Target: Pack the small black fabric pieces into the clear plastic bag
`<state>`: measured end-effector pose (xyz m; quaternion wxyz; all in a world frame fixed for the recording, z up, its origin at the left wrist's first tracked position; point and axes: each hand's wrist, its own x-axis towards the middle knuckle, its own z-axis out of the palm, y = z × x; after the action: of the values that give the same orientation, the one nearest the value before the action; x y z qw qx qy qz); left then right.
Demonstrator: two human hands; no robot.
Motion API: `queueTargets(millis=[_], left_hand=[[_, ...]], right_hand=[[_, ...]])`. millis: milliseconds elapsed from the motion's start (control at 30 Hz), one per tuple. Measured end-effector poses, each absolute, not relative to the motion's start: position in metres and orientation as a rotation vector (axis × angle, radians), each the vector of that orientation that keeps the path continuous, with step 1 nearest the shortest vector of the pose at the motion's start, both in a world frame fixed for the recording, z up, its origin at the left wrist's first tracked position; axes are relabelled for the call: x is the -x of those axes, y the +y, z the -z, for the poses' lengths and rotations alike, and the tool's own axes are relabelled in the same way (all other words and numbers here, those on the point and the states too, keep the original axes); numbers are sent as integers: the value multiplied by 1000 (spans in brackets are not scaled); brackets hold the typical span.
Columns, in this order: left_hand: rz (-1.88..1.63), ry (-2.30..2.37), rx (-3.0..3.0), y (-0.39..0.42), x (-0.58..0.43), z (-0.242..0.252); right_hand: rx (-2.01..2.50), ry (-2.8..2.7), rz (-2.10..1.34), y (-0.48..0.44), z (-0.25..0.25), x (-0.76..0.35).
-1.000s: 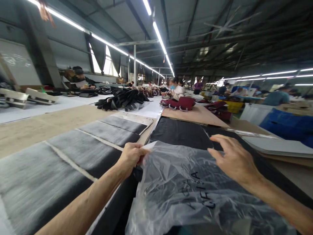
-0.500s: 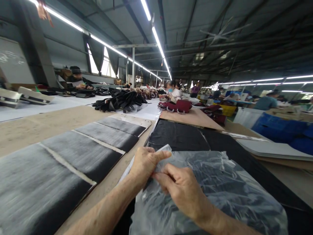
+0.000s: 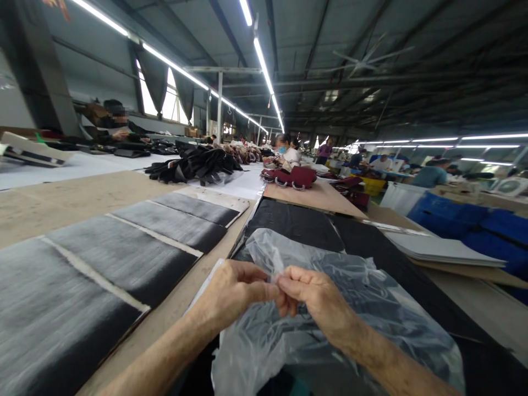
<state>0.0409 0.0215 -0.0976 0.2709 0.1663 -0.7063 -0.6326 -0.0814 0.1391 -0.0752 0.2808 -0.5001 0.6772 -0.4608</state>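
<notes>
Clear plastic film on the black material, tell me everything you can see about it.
The clear plastic film is thin, glossy and crumpled, with bright creases, and the dark material shows through it. It lies loosely over a black fabric panel, with its far part lifted in a soft fold. The left hand and right hand meet near its middle, their fingers pinching a small gathered bit. Whether it is a bag or a single sheet cannot be told.
</notes>
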Motion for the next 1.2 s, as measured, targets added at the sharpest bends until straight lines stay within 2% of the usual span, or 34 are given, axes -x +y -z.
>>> queueTargets(millis=[167, 600, 667, 800, 933, 1067, 1133, 1200], left_hand=[[1716, -1929, -457, 28, -35, 99], [1766, -1263, -858, -3, -41, 115], [1744, -1241, -859, -3, -36, 114], [1711, -1307, -755, 4, -31, 106], [1680, -1451, -697, 19, -33, 98], [1662, -1545, -638, 35, -35, 95], [1687, -1547, -587, 43, -37, 93], [1706, -1530, -513, 49, -42, 90]], right_hand=[[1375, 1884, 1262, 138, 73, 83], [1351, 2363, 1473, 182, 52, 135], [1637, 2632, 1314, 192, 49, 144], [2583, 3085, 707, 203, 42, 144], [3084, 2774, 650, 206, 35, 108], [3508, 1855, 328, 195, 48, 63], [3405, 1776, 454, 183, 61, 52], [3145, 1977, 484, 173, 74, 53]])
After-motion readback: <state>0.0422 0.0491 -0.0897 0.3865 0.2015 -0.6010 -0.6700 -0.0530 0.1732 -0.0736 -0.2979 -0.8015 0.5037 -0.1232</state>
